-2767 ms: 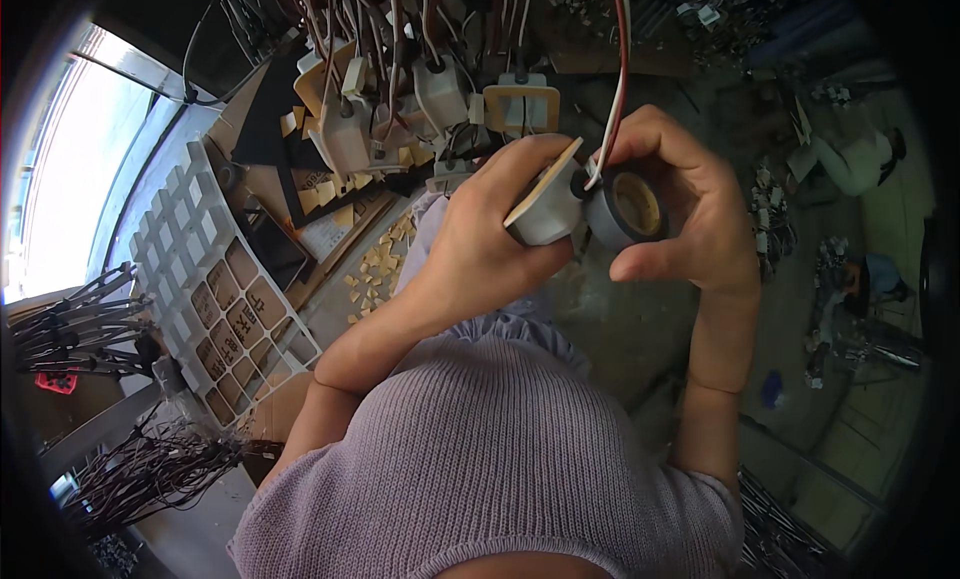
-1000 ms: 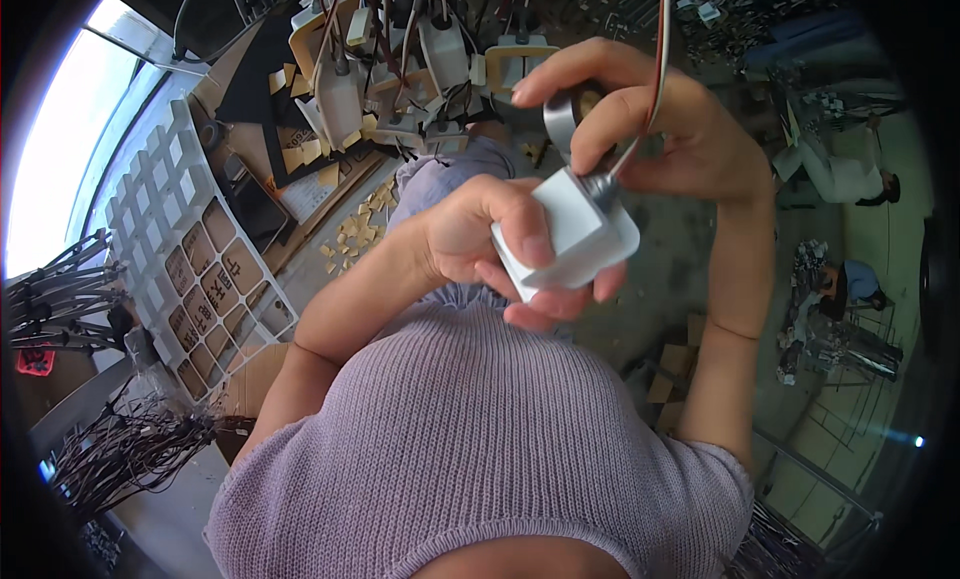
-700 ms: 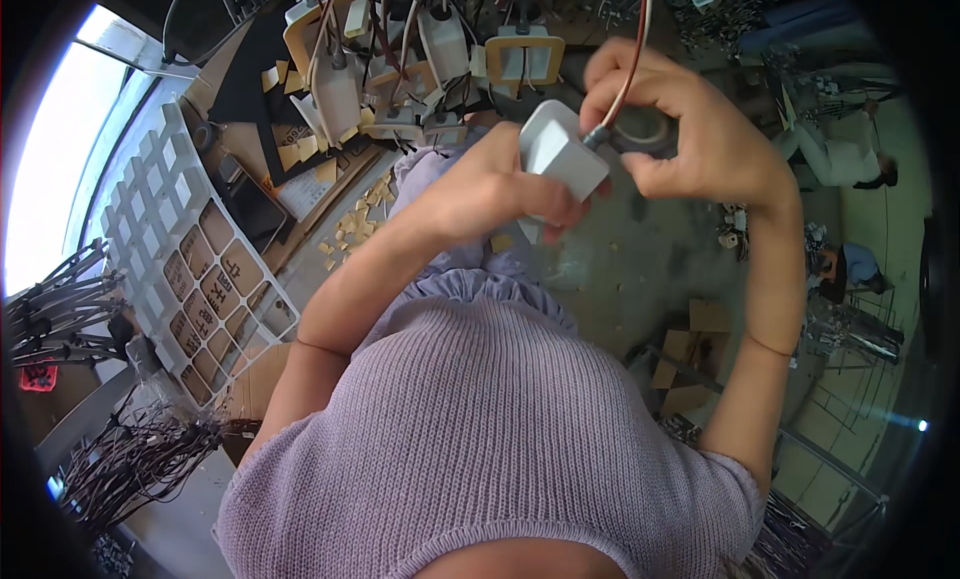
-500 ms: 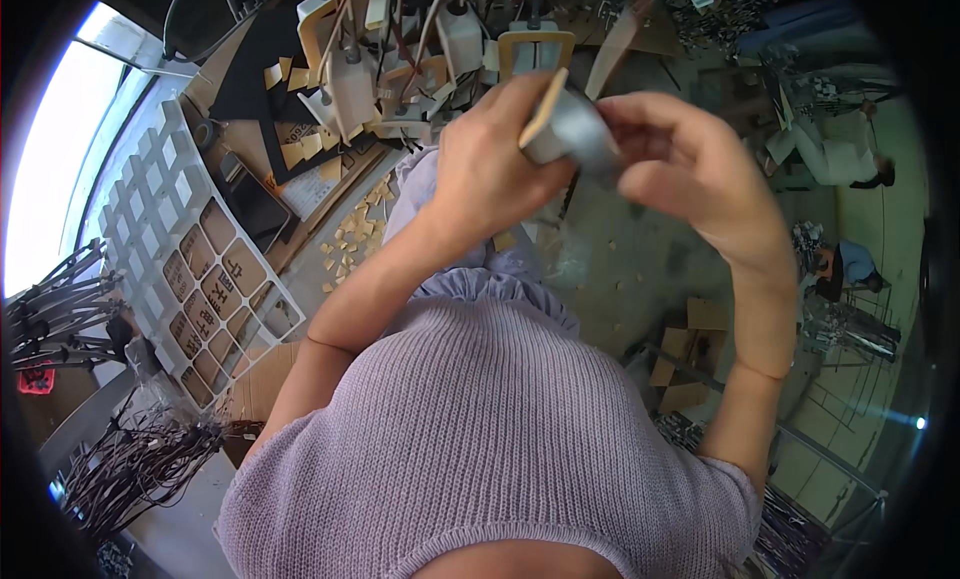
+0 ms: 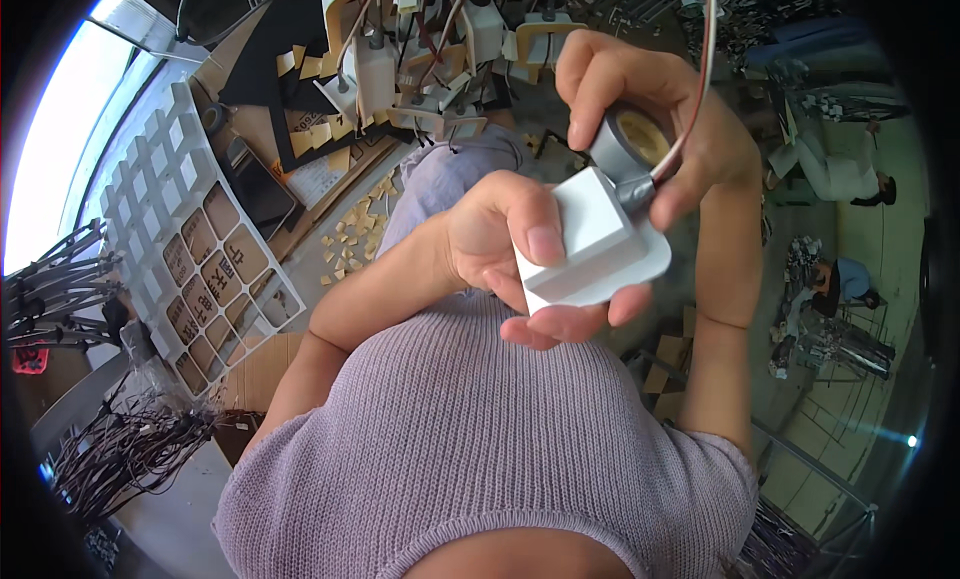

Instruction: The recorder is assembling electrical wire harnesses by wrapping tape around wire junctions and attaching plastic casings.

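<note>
My left hand (image 5: 490, 224) is closed around a white plastic housing (image 5: 585, 219) with a flat flange, its thumb on top and its fingers below. A thin reddish-brown and white cable (image 5: 711, 39) rises from the housing's far right end. Grey tape (image 5: 632, 191) is wrapped where the cable meets the housing. In my right hand (image 5: 715, 129) is a roll of grey tape (image 5: 618, 151), held close beside that joint. The roll's yellowish core faces up to the right. Part of the roll is hidden by my fingers.
More white housings with cables (image 5: 375, 74) crowd the bench at the top. A white grid tray (image 5: 215, 239) and a dark phone-like device (image 5: 258, 189) lie at left. Small tan pieces (image 5: 355, 224) litter the floor. Cable bundles (image 5: 130, 469) sit lower left; other people are at far right.
The housing has been turned and brought nearer, so its white top and cable now show. My right hand has swung up and round with the tape roll, which was blurred before.
</note>
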Tool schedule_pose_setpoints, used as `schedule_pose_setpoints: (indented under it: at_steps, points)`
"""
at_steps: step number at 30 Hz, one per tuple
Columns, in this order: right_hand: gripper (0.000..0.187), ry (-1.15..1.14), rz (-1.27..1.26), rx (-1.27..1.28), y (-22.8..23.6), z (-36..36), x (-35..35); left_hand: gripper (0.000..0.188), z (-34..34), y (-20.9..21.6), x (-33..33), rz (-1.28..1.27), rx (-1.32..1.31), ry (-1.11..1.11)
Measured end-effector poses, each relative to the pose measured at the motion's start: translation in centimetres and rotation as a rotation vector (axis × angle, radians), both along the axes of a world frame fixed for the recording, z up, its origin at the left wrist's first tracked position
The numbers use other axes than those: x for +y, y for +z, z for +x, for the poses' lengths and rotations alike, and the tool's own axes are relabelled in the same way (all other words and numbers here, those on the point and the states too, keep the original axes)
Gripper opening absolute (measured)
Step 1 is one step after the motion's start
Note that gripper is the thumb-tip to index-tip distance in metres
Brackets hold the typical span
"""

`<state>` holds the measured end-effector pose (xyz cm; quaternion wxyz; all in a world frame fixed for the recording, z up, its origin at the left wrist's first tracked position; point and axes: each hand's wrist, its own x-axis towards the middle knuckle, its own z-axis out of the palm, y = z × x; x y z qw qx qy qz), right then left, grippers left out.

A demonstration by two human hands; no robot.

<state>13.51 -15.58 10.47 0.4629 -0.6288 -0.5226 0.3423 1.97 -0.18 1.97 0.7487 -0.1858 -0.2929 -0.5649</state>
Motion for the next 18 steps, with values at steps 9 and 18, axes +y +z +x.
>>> schedule_pose_setpoints:
  at_steps: [9, 18]
  points:
    - [0.061, -0.604, -0.216, 0.222, 2.1, -5.6, -2.0, 0.029, 1.0, 1.1, 1.3, 1.303, -0.477, 1.243]
    - [0.104, -0.525, 0.071, -0.085, 1.4, -4.2, -0.9, 0.037, 0.3, 1.2, 1.1, 0.927, -0.385, 0.726]
